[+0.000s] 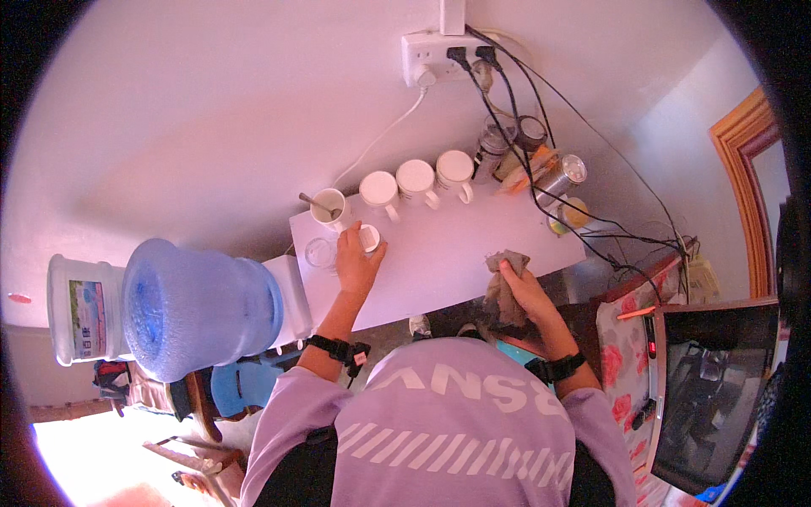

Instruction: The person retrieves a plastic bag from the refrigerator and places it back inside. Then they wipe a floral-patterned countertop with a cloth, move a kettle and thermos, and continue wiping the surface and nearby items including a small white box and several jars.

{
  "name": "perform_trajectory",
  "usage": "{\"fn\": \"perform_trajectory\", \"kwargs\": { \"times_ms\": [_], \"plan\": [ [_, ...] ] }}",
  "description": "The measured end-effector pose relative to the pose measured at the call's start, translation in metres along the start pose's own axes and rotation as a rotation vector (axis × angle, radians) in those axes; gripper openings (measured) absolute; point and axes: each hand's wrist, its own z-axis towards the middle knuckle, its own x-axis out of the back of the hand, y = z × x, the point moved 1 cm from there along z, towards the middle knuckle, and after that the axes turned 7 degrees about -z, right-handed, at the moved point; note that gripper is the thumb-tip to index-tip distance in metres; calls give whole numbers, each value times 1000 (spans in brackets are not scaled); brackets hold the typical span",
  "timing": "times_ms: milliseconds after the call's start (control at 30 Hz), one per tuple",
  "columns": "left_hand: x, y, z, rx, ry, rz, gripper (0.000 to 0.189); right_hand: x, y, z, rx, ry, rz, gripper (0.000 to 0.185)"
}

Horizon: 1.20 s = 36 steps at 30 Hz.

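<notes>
My left hand (358, 263) is closed around a small white-topped container (370, 238) at the left part of the white table (437, 253). A clear glass (320, 253) stands just left of that hand. Behind it, a white mug (329, 208) has a metal spoon (320, 205) leaning inside. Three lidded white mugs (379, 187) stand in a row along the wall, handles turned towards me. Over the table's front right edge, my right hand (529, 291) grips a crumpled grey-brown cloth (505, 288), whose lower part hangs down.
A blue water bottle (203, 310) sits upturned on a dispenser at left. At the table's back right stand a metal canister (562, 179) and a yellow-lidded jar (575, 212). Black cables (529, 171) hang across that corner from a power strip (437, 60). A television (713, 393) is at right.
</notes>
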Motion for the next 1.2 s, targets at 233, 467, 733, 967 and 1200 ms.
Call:
{"fn": "perform_trajectory", "kwargs": {
  "times_ms": [233, 467, 733, 967, 1200],
  "plan": [
    [-2, 34, -5, -261, 172, 254, 78, 23, -3, -32, 97, 40, -127, 52],
    [-123, 145, -32, -494, -395, -281, 66, 57, -4, -86, 185, 133, -44, 51],
    [-314, 230, -26, -224, -436, -432, 96, 79, 18, -161, 93, 202, 66, 42],
    [-370, 243, -21, -117, -338, -501, 91, 96, 41, -188, 123, 225, 165, 38],
    [-348, 215, -28, -111, -359, -499, 79, 105, 55, -173, 187, 166, 135, 38]
  ]
}}
